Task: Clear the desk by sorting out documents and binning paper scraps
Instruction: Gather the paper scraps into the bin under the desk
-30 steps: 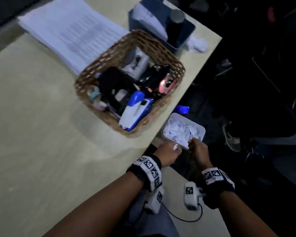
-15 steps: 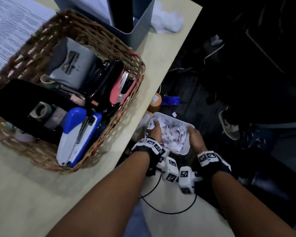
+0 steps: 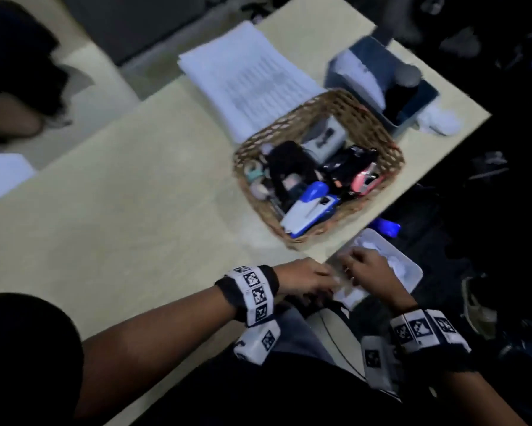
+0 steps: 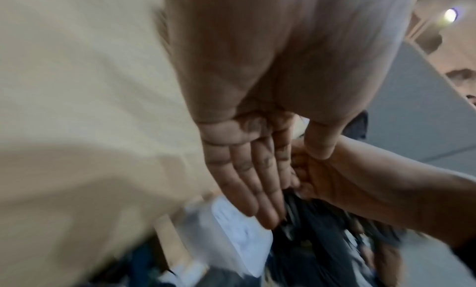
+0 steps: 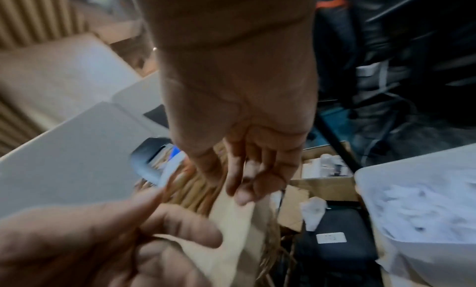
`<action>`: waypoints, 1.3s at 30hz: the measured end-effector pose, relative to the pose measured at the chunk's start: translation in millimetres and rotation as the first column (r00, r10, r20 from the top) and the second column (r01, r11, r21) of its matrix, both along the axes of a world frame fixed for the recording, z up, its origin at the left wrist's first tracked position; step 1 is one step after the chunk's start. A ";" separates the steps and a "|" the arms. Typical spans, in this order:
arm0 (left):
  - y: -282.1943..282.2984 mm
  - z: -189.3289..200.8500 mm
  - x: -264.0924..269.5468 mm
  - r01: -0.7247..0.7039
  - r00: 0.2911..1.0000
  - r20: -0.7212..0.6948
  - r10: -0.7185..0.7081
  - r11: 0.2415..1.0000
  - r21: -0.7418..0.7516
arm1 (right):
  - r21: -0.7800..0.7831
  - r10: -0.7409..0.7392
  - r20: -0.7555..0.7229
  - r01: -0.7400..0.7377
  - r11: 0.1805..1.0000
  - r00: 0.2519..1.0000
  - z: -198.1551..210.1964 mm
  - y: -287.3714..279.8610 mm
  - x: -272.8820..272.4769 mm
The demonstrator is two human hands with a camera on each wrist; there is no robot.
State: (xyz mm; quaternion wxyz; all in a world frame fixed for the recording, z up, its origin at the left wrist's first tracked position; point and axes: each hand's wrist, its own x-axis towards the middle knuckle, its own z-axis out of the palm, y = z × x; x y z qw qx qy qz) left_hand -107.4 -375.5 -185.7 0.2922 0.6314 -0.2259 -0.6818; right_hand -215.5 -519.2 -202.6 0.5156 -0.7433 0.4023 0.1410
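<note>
A white bin with paper scraps sits below the desk's right edge; the right wrist view shows the scraps too. Both hands hover together above the bin's near end. My left hand has straight fingers and holds nothing. My right hand touches the left fingertips, its fingers hanging loose and empty. A stack of printed documents lies at the far side of the desk.
A wicker basket with staplers and tape stands near the right desk edge. Behind it is a grey organiser box and a crumpled white tissue. Cardboard boxes lie under the desk. Another person's arm is at far left.
Both hands have come up out of the bin, where they were among the scraps, and now meet above its near end. The head view has swung back over the desk.
</note>
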 end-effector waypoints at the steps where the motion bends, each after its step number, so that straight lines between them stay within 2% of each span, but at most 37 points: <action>1: 28.0 4.7 11.3 -0.044 0.999 0.016 0.044 0.999 -0.002 | 0.024 0.111 0.011 -0.111 0.994 0.994 6.0 16.9 11.1; 3: 86.3 10.8 34.9 -0.164 0.981 0.106 0.165 0.986 -0.020 | 0.058 0.307 0.023 -0.308 0.950 0.951 16.4 53.6 36.7; 5: 146.4 15.1 57.3 -0.295 0.904 0.305 0.300 0.953 -0.062 | 0.095 0.462 0.056 -0.466 0.880 0.885 24.7 95.6 64.4; 8: 231.5 11.8 81.7 -0.501 0.648 0.602 0.467 0.856 -0.125 | -0.033 0.673 0.123 -0.675 0.737 0.729 23.1 161.7 107.5; 10: 278.7 3.2 87.5 -0.626 0.481 0.708 0.516 0.768 -0.135 | -0.160 0.751 0.160 -0.733 0.661 0.641 18.0 206.4 135.7; 11: 298.2 -1.3 87.9 -0.670 0.428 0.738 0.521 0.731 -0.128 | -0.204 0.776 0.171 -0.749 0.631 0.607 14.3 227.6 148.6; 15: 358.9 -18.4 77.5 -0.761 0.312 0.798 0.515 0.639 -0.115 | -0.373 0.879 0.149 -0.798 0.473 0.452 -3.9 294.8 185.7; 17: 378.5 -23.7 68.0 -0.774 0.252 0.791 0.558 0.607 -0.182 | -0.436 0.884 0.122 -0.775 0.457 0.452 -14.0 312.8 194.6; 18: 385.1 -25.6 62.9 -0.763 0.257 0.770 0.584 0.611 -0.209 | -0.456 0.876 0.109 -0.759 0.464 0.470 -18.4 319.2 196.9; 19: 389.9 -26.9 58.1 -0.742 0.292 0.744 0.601 0.633 -0.221 | -0.470 0.865 0.103 -0.742 0.478 0.492 -21.5 324.7 198.7; 22: 396.3 -32.6 47.4 -0.640 0.435 0.687 0.582 0.737 -0.219 | -0.480 0.820 0.122 -0.690 0.542 0.559 -28.6 336.4 201.8; 25: 396.6 -41.3 43.1 -0.578 0.488 0.676 0.553 0.785 -0.225 | -0.494 0.789 0.144 -0.647 0.581 0.598 -33.5 343.0 200.9; 30: 394.7 -48.4 45.8 -0.535 0.492 0.713 0.500 0.819 -0.206 | -0.566 0.751 0.169 -0.561 0.604 0.638 -36.6 352.8 200.0; 32: 394.1 -50.8 47.3 -0.536 0.502 0.706 0.500 0.820 -0.200 | -0.599 0.752 0.177 -0.537 0.594 0.634 -36.0 357.3 203.2; 34: 393.6 -53.3 48.0 -0.472 0.492 0.747 0.448 0.858 -0.204 | -0.643 0.762 0.184 -0.510 0.571 0.621 -36.5 361.5 206.3; 37: 393.2 -54.3 47.7 -0.356 0.421 0.822 0.383 0.903 -0.238 | -0.684 0.777 0.155 -0.501 0.530 0.610 -38.1 366.2 208.9; 39: 391.1 -54.6 46.7 -0.291 0.350 0.869 0.349 0.922 -0.254 | -0.723 0.821 0.116 -0.520 0.456 0.559 -39.0 368.2 209.7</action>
